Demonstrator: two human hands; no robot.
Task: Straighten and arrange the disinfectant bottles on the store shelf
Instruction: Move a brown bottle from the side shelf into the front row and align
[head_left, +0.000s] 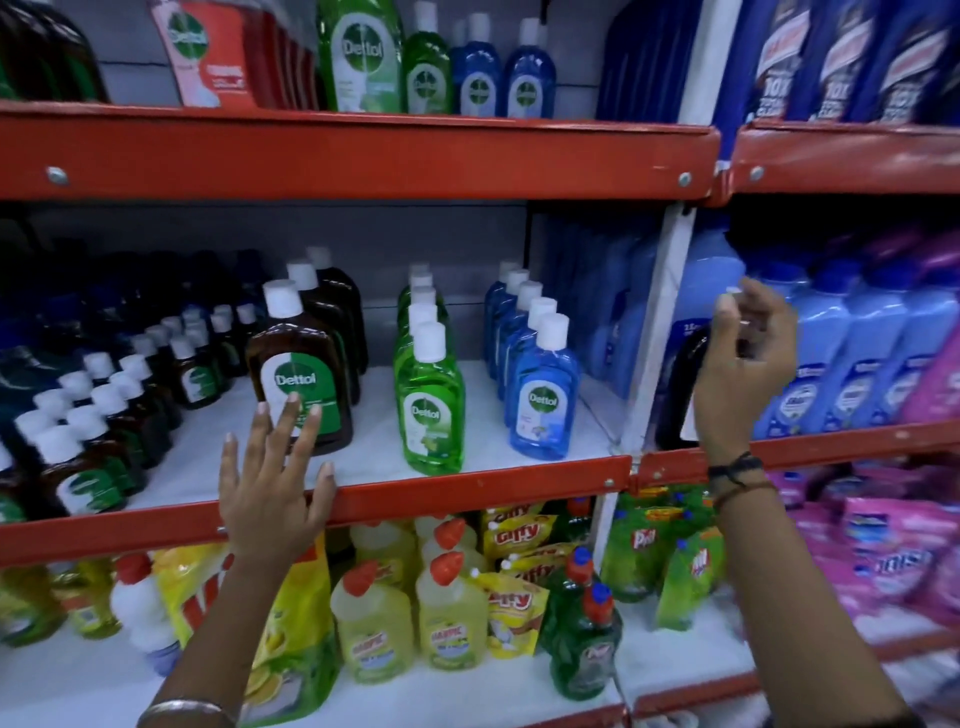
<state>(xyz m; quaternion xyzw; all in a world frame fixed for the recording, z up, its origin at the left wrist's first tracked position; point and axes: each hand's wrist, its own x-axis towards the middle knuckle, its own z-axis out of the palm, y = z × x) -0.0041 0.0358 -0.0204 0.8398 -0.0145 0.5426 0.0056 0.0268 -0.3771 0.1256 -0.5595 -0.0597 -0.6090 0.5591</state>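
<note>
Brown "Dettol" bottle (298, 371) beside left hand (270, 480)

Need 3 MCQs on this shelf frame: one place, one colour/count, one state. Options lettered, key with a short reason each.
1. Where does the front green bottle stand?
A. between the large brown bottle and the blue row
B. on the top shelf
C. left of the small brown bottles

2. What colour are the caps on the blue Dettol row?
A. red
B. white
C. black

3. What is the right hand doing?
A. hanging empty
B. resting on the shelf edge
C. gripping a dark bottle by its neck

Key: 1 A, brown stands on its left and blue on its right; 2 B, every visible cap is white; 3 C, fingers wrap the neck below its white cap while the left hand is spread open at the shelf edge.
</note>
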